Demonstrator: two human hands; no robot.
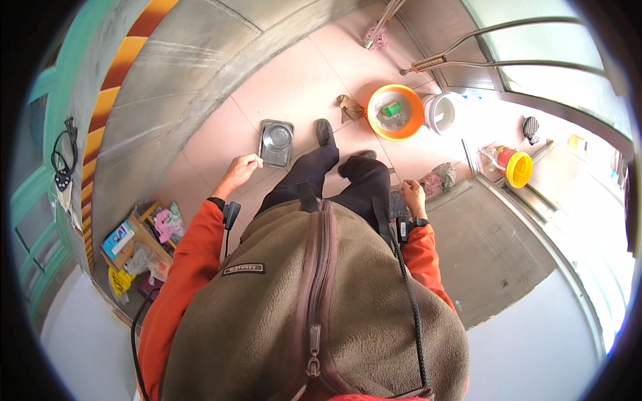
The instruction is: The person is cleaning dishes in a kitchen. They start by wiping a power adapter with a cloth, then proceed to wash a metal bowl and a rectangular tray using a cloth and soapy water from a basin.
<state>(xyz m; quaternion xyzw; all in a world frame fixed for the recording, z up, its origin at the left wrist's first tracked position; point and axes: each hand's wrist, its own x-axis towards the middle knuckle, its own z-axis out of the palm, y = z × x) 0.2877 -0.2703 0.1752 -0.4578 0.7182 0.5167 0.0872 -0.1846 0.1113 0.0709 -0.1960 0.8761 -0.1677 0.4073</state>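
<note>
My left hand (244,168) hangs near a rectangular metal tray (263,156) on the tiled floor; its fingers are loosely curled and nothing shows in them. A round metal bowl (277,137) sits in that tray. On the other side, my right hand (413,195) hangs beside my leg with its fingers curled in, and no held object shows. Crumpled plastic bags (441,176) lie on the floor just past it. Ahead of my feet stands an orange basin (418,126) with cloudy water and a green object (392,109) in it.
Beside the basin are a brown cloth (348,108) and a white bucket (441,114). Crutches (431,63) and a mop (377,37) lean at the back. A red-and-yellow bucket (517,168) stands at right. At left, a cardboard box (143,238) holds bags; a black cable (62,158) hangs above.
</note>
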